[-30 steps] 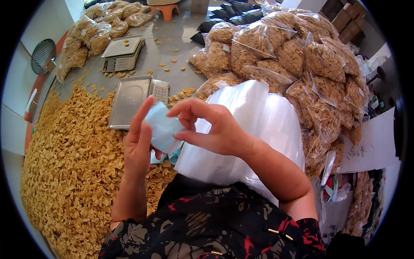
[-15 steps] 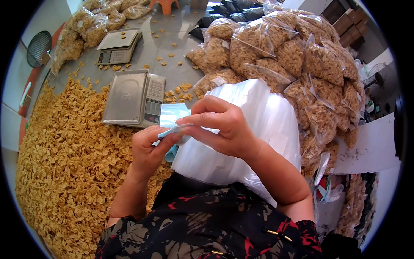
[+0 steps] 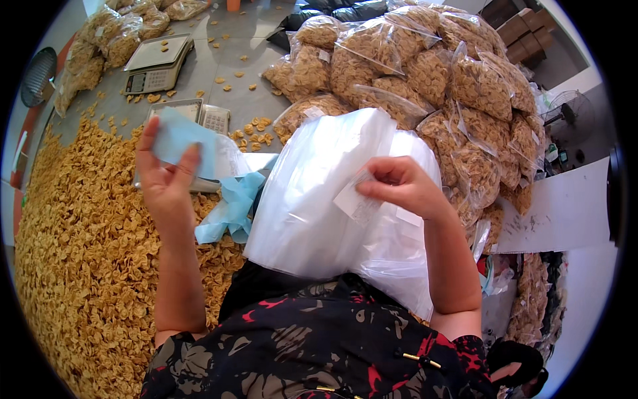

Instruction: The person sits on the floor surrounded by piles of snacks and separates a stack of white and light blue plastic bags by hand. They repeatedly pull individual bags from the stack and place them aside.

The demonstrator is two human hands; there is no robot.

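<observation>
In my left hand (image 3: pixel 166 179), a pale blue paper sheet (image 3: pixel 183 133) is gripped, slightly blurred, over a metal-tray scale (image 3: pixel 214 120). My right hand (image 3: pixel 405 186) pinches a small white label (image 3: pixel 349 206) over a stack of clear empty plastic bags (image 3: pixel 299 199) lying in front of me. Between that stack and my left arm lies crumpled light blue paper (image 3: pixel 229 213). A large loose pile of golden flakes (image 3: pixel 80 259) spreads to the left, around my left forearm.
Filled bags of flakes (image 3: pixel 485 93) are heaped right and back left (image 3: pixel 119 40). Behind are black packages (image 3: pixel 345 13), another scale (image 3: pixel 153 70) and scattered flakes on the grey floor (image 3: pixel 232 53). A fan (image 3: pixel 568 116), white board (image 3: pixel 545 206) and cartons (image 3: pixel 525 36) stand at the right.
My hands have moved apart: the left went up and leftward with the blue sheet, the right moved rightward over the bag stack with a white label. More crumpled blue paper now shows.
</observation>
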